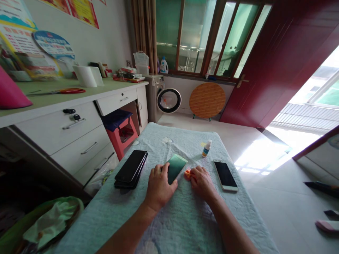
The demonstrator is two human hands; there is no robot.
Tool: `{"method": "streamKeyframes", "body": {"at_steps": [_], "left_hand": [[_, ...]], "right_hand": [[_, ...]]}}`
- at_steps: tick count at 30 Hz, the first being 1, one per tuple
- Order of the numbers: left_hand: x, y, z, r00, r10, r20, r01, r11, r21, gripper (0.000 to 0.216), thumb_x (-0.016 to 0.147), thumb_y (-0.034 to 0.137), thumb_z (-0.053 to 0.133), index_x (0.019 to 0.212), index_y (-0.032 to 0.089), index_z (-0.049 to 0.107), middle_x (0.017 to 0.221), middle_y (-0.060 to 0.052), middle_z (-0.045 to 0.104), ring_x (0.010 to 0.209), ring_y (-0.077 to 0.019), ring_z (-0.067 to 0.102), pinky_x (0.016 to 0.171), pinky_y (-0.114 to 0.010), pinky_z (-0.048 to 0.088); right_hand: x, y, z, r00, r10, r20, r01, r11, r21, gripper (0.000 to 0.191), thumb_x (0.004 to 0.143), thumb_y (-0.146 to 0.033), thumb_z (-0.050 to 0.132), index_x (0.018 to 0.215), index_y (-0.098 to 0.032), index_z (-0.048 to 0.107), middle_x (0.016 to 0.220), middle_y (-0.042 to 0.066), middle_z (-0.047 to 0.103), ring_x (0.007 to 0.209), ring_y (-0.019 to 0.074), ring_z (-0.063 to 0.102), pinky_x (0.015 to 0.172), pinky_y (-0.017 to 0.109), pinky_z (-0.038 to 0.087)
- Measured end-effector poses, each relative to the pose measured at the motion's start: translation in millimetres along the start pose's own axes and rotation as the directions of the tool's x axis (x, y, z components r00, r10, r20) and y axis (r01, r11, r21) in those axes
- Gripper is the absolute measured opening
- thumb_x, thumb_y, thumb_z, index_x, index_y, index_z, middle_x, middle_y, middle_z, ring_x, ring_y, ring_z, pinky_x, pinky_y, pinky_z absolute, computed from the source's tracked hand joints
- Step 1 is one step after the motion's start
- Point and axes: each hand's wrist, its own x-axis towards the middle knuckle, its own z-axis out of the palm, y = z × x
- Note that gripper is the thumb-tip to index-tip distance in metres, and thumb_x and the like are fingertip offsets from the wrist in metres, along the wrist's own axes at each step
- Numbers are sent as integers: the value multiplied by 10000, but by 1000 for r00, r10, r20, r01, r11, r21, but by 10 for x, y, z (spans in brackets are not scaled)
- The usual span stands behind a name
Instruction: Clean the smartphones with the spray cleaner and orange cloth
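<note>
Phone (177, 166) is lying aslant near the middle of the table (182, 218), its face catching a green sheen, and the left hand (160, 181) is holding it, fingers gripping the left edge and thumb pressing near the lower end. Close beside it, the right hand (202, 181) is pinching an orange cloth (188, 174), fingers drawn in narrow around it; cloth and phone are sitting just apart. Beyond the right hand a small bottle (206, 149) is standing upright. To the right a white phone (226, 175) is lying face up with a dark screen, while to the left a black stack (131, 167) of phones is resting, the top one slightly offset. A pale blue cover is spreading under everything. Past the table a stool (122, 130) is standing beside a desk (111, 84), where scissors (58, 91) and a paper roll (86, 76) are lying. Behind, a washer (155, 91) is standing with its door hanging open.
</note>
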Motion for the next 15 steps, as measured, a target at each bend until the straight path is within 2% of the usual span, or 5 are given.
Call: {"method": "streamKeyframes", "body": {"at_steps": [3,10,13,15], "left_hand": [[-29,43,91,999,-8,38,7,1000,24,557,734,279,676,1252,136,528,1078,-128,580,1020,-298,537,930,-442,429],[-63,49,157,991,-7,131,1,999,45,576,756,335,660,1276,122,530,1137,-155,560,1089,-315,516,956,-435,414],[-76,-7,132,978,63,196,-64,998,-2,694,733,368,686,1349,129,474,1242,-171,535,1159,-334,487,1016,-466,373],[-85,-55,92,952,149,266,-134,988,-75,812,691,413,729,1394,140,429,1317,-180,505,1213,-354,455,1057,-496,335]], "right_hand": [[11,16,-20,1000,19,-25,-18,999,48,121,808,-131,488,738,-195,563,764,24,569,778,167,499,731,274,344],[19,53,-64,963,163,-214,-100,955,279,86,801,-231,517,740,-199,568,722,5,573,654,141,523,627,255,360],[26,13,-43,950,199,-240,-101,924,368,123,820,-287,534,738,-201,566,686,-5,564,627,137,522,599,249,371],[32,-13,-7,945,236,-227,-109,881,460,141,842,-334,535,801,-203,566,667,-15,559,584,131,516,565,245,378]]}}
